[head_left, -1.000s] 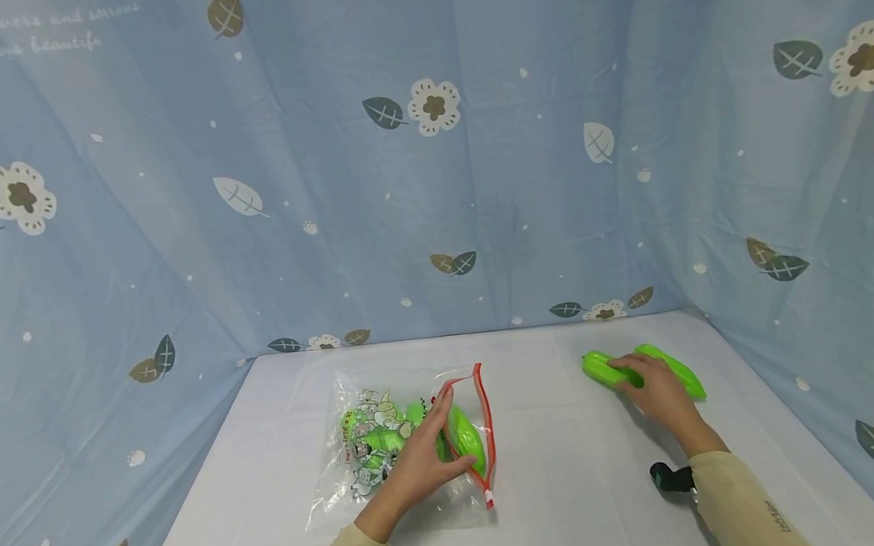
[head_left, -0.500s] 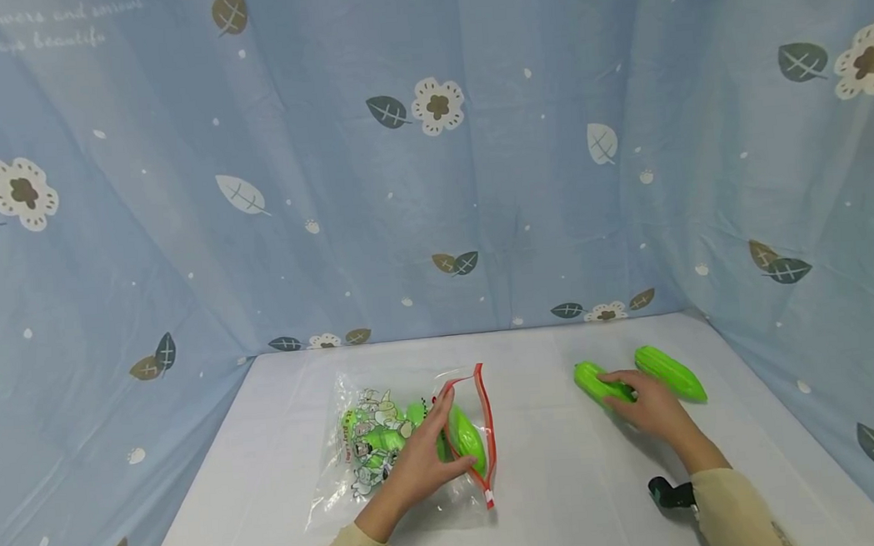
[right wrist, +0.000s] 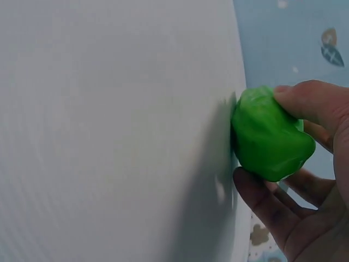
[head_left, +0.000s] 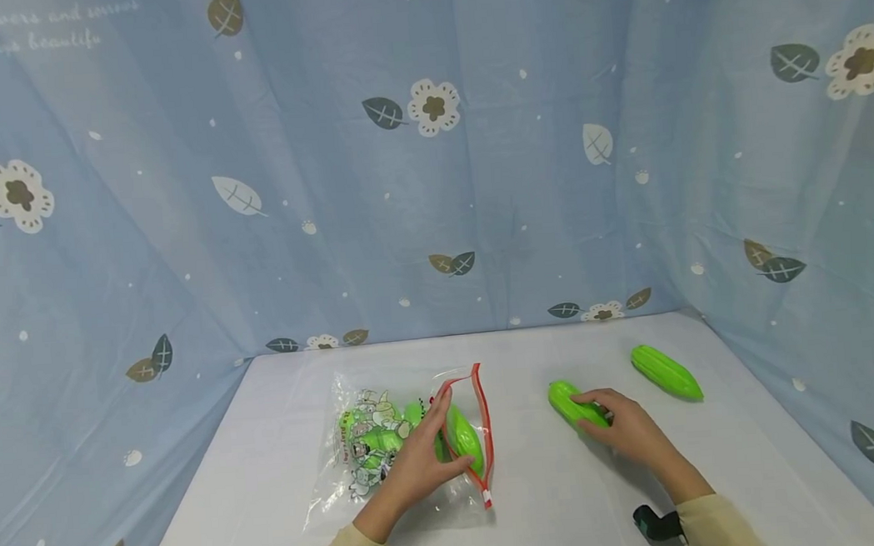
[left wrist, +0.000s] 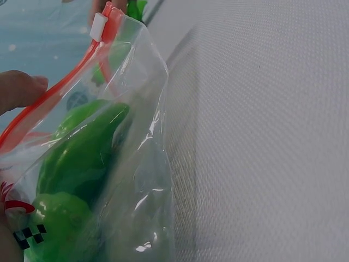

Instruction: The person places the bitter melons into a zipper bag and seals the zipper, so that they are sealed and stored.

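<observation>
In the head view my right hand point(head_left: 630, 428) grips a bright green toy cucumber point(head_left: 568, 398) between thumb and fingers, low over the white table. Its lumpy, shiny end point(right wrist: 270, 136) faces the right wrist camera. My left hand point(head_left: 418, 462) lies spread at the mouth of a clear zip bag point(head_left: 329, 480) with a red zip edge and cartoon print. The left thumb point(left wrist: 24, 90) touches that red edge, and the mouth gapes. Inside the bag are several green toy vegetables; a pointed one point(left wrist: 82, 153) lies near the opening. The left fingertips are partly hidden in the wrist view.
Another green toy cucumber point(head_left: 666, 372) lies at the table's back right. The white table point(head_left: 526, 501) is bordered by a blue patterned curtain point(head_left: 376, 260) behind and at both sides. A white slider point(head_left: 487, 497) sits at the near end of the zip.
My right hand has carried the green toy cucumber leftward and nearer, away from the other one, toward the bag. The left hand and the bag have stayed in place.
</observation>
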Available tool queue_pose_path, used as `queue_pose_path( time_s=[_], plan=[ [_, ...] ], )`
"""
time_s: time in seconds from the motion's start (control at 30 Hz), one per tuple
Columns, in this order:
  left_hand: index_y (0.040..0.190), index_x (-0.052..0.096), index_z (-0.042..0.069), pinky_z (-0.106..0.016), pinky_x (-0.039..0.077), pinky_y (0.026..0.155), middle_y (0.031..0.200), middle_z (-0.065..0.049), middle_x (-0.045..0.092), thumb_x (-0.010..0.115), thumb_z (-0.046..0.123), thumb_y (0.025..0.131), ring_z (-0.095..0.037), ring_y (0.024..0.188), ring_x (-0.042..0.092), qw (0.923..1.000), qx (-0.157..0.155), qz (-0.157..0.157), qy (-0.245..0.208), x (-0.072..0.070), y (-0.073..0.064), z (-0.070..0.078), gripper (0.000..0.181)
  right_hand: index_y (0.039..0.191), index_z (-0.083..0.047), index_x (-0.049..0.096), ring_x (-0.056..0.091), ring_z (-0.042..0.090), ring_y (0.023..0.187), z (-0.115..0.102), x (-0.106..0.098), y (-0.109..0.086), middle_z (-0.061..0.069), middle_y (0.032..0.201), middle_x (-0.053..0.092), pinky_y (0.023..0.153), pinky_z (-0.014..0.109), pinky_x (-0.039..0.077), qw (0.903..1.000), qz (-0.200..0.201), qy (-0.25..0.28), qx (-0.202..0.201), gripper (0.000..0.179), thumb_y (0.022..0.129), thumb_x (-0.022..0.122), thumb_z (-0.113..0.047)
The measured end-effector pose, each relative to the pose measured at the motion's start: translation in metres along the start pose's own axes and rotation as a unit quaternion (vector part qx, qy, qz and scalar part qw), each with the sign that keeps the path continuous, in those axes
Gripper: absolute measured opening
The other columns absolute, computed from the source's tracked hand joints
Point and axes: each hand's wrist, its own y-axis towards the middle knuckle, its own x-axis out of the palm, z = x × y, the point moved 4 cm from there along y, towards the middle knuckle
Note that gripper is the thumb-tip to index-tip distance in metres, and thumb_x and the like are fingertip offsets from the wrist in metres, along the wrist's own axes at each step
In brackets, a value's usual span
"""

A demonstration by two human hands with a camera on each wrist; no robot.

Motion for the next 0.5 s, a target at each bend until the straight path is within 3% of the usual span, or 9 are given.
queue_pose_path(
  time_s=[0.5],
  plan=[
    [0.165,0.018,0.024,-0.062,0.039,0.110,0.169,-0.001,0.017,0.080,0.043,0.086,-0.037,0.148,0.032,1.0000,0.003,0.002,0.003,0.001,0.001,-0.001,0.103,0.125,-0.019,0.073,0.065,0.017,0.099,-0.036,0.024,-0.010,0.004,0.120,0.068,0.074,0.027,0.057,0.9990,-0.017,0.029,-0.031,0.040,0.087,0.081,-0.016]
  ],
)
